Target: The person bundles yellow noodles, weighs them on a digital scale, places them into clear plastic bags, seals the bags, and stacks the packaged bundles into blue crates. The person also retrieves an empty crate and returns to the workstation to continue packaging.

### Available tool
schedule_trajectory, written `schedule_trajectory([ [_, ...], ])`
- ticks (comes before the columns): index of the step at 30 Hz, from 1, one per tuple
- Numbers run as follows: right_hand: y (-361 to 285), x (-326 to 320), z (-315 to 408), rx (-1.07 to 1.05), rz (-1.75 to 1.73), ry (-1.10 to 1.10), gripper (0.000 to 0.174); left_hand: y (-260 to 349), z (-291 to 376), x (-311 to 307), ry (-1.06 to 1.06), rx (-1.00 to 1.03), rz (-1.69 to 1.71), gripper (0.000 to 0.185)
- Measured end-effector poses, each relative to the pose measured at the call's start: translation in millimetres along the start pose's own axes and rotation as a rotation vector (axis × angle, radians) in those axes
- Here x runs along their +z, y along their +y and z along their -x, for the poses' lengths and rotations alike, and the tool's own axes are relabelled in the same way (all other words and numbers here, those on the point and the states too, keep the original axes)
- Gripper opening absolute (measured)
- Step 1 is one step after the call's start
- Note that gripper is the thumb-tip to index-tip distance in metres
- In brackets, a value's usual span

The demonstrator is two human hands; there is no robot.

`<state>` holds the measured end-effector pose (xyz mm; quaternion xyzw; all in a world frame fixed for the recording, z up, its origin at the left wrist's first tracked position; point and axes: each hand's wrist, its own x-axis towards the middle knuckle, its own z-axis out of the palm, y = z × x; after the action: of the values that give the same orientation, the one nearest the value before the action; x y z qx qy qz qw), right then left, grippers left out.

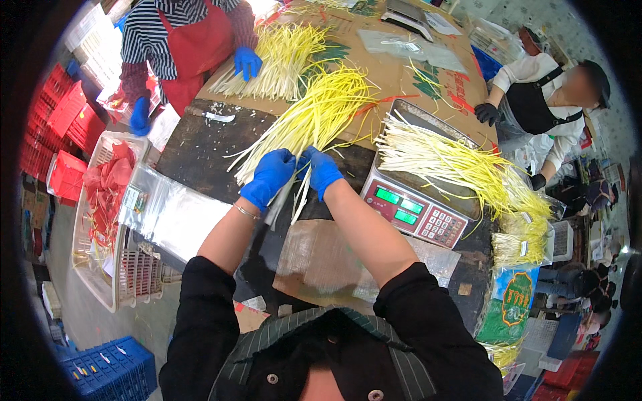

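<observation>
A loose heap of yellow chives [321, 108] lies before me, pale stalk ends towards me and yellow leaves fanned away. My left hand [271, 175], in a blue glove, closes around some stalks at the near end of the heap. Close beside it, my blue-gloved right hand [321, 173] pinches a few stalks, and their white ends [300, 203] hang down between my wrists. My fingertips are partly hidden. On the right, a large bunch of yellow chives [441, 160] lies across the pan of a digital scale [414, 208] with lit green displays.
Another chive heap [276, 62] lies by a co-worker's blue-gloved hand [247, 63]. A knife [219, 117] rests on the dark table. Clear plastic bags [173, 200] overhang the left edge above a white crate [120, 295]. Bagged chives [521, 240] line the right edge, near another person's black-gloved hand [486, 114].
</observation>
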<state>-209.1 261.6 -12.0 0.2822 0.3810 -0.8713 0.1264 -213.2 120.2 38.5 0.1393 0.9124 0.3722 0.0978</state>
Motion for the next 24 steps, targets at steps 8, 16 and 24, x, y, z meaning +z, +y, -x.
schedule_trajectory([
  [8, -43.2, 19.4, 63.3, 0.074, -0.050, -0.057, 0.026, -6.4, -17.7, -11.3, 0.248, 0.130, -0.485, 0.090],
  [16, -235.2, -11.4, 242.9, -0.587, -0.278, -0.807, 0.036, -32.3, -29.6, -4.0, -0.027, -0.093, -0.443, 0.114],
  [24, -231.6, -148.4, 130.6, -0.984, -0.554, 0.380, 0.014, -37.8, -33.8, -0.9, -0.024, -0.081, -0.463, 0.112],
])
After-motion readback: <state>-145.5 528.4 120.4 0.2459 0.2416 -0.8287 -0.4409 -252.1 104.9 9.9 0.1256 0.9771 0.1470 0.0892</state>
